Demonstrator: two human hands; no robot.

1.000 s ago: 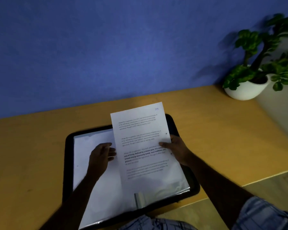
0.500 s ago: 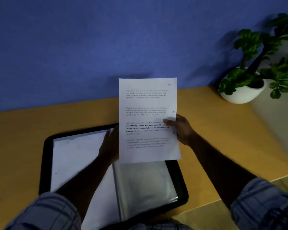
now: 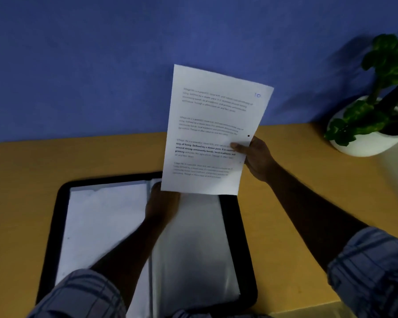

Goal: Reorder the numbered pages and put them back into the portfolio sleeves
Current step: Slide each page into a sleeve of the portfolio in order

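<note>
A black portfolio [image 3: 53, 226] lies open on the yellow table, with clear sleeves on both sides. My right hand [image 3: 257, 157] pinches a printed white page [image 3: 207, 125] by its right edge and holds it up above the portfolio's far edge. The page is marked "10" in blue at its top right corner. My left hand [image 3: 161, 207] rests on the portfolio near the spine, at the top of the right sleeve [image 3: 200, 249]. The page hides its fingertips. The left sleeve [image 3: 101, 226] shows a white sheet inside.
A green plant in a white pot [image 3: 365, 143] stands at the table's back right corner. The blue wall [image 3: 101, 65] runs behind the table. The table's front edge [image 3: 308, 305] shows at the lower right.
My right hand has lifted the page out of the right sleeve, up and to the right, clear of the portfolio. My left hand has shifted from the left sleeve to the spine.
</note>
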